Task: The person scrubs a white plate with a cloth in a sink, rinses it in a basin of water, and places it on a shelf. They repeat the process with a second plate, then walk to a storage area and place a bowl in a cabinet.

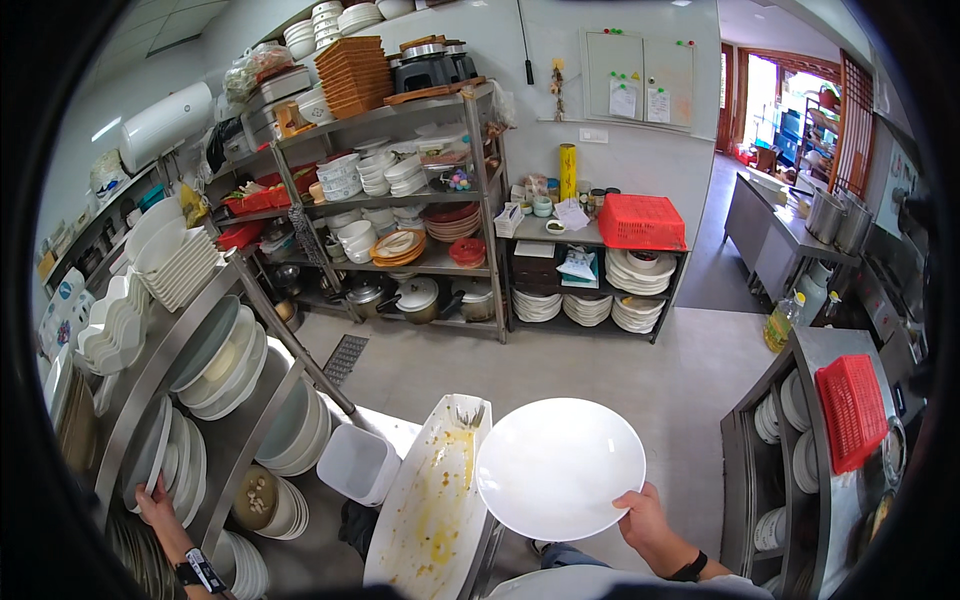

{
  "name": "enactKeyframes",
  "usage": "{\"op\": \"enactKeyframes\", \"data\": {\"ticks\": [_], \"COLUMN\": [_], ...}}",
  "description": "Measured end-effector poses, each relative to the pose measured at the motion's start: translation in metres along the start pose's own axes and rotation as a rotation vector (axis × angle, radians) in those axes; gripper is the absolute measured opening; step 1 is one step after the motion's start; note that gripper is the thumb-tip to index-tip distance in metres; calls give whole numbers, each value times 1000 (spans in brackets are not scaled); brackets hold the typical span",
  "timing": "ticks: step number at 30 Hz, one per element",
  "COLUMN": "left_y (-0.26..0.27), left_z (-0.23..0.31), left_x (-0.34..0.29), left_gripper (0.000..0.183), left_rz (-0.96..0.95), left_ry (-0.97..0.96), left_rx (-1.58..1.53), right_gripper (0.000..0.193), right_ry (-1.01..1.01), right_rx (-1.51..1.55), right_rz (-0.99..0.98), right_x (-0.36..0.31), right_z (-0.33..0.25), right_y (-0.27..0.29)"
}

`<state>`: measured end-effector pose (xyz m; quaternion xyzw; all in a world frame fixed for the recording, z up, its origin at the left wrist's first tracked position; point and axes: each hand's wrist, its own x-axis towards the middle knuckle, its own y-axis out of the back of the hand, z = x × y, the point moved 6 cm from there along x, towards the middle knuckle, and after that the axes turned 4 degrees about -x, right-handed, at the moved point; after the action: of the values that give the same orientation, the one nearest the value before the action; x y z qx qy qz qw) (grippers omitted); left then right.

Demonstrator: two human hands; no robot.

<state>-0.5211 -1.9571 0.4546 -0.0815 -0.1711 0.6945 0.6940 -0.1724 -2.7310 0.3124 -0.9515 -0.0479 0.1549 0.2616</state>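
My right hand (pixel 650 522) is closed on the near right rim of a large round white plate (pixel 560 466), thumb on top. The plate's upper face looks bare. At the far left my left hand (pixel 158 506) reaches into a metal rack and grips the lower edge of a grey oval plate (pixel 147 455); its fingers are partly hidden. White plates (pixel 188 470) lie stacked right beside it. Left of the held plate is a long white platter (pixel 428 500) smeared with yellow sauce, with a fork-like metal utensil (pixel 470 414) at its far end.
A white plastic bin (pixel 357 464) stands between the left rack (pixel 190 360) and the platter. A metal shelf with dishes and pots (pixel 415 268) lines the back wall. On the right is a steel cabinet holding bowls, with a red basket (pixel 852 412) on top. Tiled floor (pixel 590 365) lies ahead.
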Motion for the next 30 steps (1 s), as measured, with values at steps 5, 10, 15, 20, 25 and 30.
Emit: {"op": "enactKeyframes", "data": {"ticks": [5, 10, 15, 20, 25, 30], "left_y": [-1, 35, -40, -123, -107, -51], "left_z": [17, -17, -39, -98, -112, -75], "left_x": [-59, 6, -169, -419, -479, -474], "left_gripper": [29, 48, 20, 46, 50, 56], "left_rz": [-172, 220, -230, -811, -481, -269], "left_ry": [-538, -35, -69, 645, 953, 685], "left_rx": [1292, -214, -220, 29, -188, -262], "right_gripper": [54, 56, 53, 56, 56, 50], "right_ry": [-54, -149, -90, -199, -435, -562], "right_rx": [-32, -80, -124, -217, -232, -280], "right_rz": [-32, -131, -386, -629, -898, -1123], "right_x": [24, 52, 86, 93, 66, 24], "right_z": [0, -1, 6, 31, 72, 101], "right_y": [-15, -31, -68, -125, -188, -245]}}
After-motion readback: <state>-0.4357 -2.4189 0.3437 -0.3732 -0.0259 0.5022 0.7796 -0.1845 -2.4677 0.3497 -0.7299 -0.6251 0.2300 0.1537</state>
